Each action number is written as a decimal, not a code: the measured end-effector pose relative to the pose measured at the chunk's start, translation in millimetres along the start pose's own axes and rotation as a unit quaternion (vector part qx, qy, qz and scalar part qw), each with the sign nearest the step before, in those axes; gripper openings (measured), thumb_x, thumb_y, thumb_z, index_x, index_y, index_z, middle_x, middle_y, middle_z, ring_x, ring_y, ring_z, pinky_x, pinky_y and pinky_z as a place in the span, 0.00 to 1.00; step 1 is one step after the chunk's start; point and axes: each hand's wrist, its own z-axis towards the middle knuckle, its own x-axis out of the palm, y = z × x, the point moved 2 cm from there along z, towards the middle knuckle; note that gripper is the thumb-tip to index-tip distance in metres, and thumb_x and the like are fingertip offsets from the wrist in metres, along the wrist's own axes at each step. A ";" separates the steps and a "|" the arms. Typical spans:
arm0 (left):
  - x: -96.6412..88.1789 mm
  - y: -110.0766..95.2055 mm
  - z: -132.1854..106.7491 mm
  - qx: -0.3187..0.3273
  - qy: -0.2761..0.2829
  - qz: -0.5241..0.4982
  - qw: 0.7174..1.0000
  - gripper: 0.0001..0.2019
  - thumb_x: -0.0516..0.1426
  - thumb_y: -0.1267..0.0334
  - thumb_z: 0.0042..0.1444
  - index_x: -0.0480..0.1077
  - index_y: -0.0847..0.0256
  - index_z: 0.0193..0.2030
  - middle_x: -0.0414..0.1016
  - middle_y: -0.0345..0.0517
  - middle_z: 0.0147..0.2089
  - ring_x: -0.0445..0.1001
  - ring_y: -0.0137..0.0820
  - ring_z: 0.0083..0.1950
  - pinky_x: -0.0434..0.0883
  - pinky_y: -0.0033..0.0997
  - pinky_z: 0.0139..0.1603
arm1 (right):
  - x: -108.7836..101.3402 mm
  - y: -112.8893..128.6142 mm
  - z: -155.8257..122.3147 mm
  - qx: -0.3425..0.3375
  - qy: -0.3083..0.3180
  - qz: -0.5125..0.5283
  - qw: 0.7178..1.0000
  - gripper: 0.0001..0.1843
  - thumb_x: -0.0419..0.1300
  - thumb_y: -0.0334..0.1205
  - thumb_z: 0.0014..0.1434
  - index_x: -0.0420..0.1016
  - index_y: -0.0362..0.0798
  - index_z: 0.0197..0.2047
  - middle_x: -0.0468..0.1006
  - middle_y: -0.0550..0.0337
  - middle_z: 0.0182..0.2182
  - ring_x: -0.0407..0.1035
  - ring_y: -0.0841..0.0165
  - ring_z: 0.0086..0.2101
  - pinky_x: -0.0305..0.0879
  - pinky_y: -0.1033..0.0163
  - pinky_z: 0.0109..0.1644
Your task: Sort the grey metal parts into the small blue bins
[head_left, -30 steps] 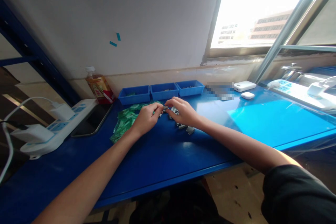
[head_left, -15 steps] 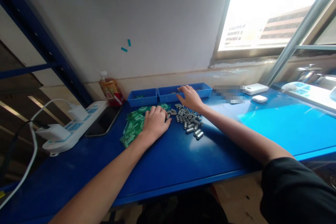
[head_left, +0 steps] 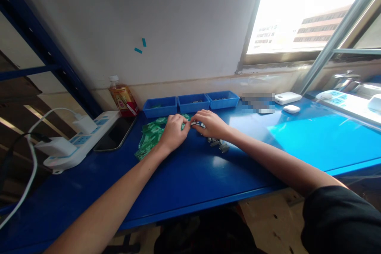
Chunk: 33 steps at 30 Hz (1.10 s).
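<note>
My left hand (head_left: 174, 134) is closed in a pinch beside the green pile; what its fingertips grip is too small to make out. Its tips meet those of my right hand (head_left: 210, 125), whose thumb and fingers pinch a small silvery metal piece (head_left: 193, 123). Just left lie small green plastic packets (head_left: 151, 137) in a heap. Under and behind my right hand, loose grey metal cylinders (head_left: 214, 143) are partly hidden. Behind the hands stand three blue bins: the left bin (head_left: 160, 111) holds green bits, the middle bin (head_left: 193, 107) and right bin (head_left: 223, 104) small metal parts.
On the left of the blue table (head_left: 178, 182) are a phone (head_left: 114, 135), a power strip (head_left: 85, 139) with plugs and cables, and a bottle (head_left: 122, 97). At right lie a white box (head_left: 287, 98), a white case (head_left: 291, 109) and another power strip (head_left: 342, 101).
My right hand has come from the blue bins back toward me and left, now holding a small metal piece against my left fingertips. My left hand has lifted slightly and pinches.
</note>
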 end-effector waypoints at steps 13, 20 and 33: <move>2.2 -22.6 -13.2 0.148 0.184 0.151 0.960 0.16 0.49 0.62 0.62 0.71 0.56 0.54 0.72 0.49 0.46 0.69 0.38 0.48 0.66 0.38 0.47 | -20.3 -39.0 -12.6 0.130 -0.078 -0.007 0.988 0.09 0.55 0.40 0.61 0.73 0.46 0.34 0.76 0.56 0.31 0.68 0.65 0.34 0.61 0.63 0.40; -5.0 -28.5 -7.6 0.158 0.176 0.127 0.963 0.12 0.51 0.63 0.58 0.75 0.56 0.43 0.76 0.49 0.42 0.71 0.40 0.45 0.66 0.41 0.47 | -20.8 -29.7 -11.5 0.106 -0.043 -0.031 0.993 0.08 0.55 0.40 0.61 0.74 0.46 0.37 0.76 0.56 0.33 0.68 0.64 0.37 0.60 0.62 0.42; -114.2 12.1 -14.4 -0.121 -0.108 -0.419 0.893 0.36 0.35 0.30 0.52 0.70 0.57 0.31 0.70 0.42 0.27 0.69 0.30 0.33 0.70 0.34 0.37 | -16.3 -33.1 -11.1 0.127 -0.024 -0.012 0.992 0.10 0.55 0.41 0.62 0.74 0.46 0.36 0.76 0.55 0.33 0.69 0.64 0.37 0.60 0.63 0.40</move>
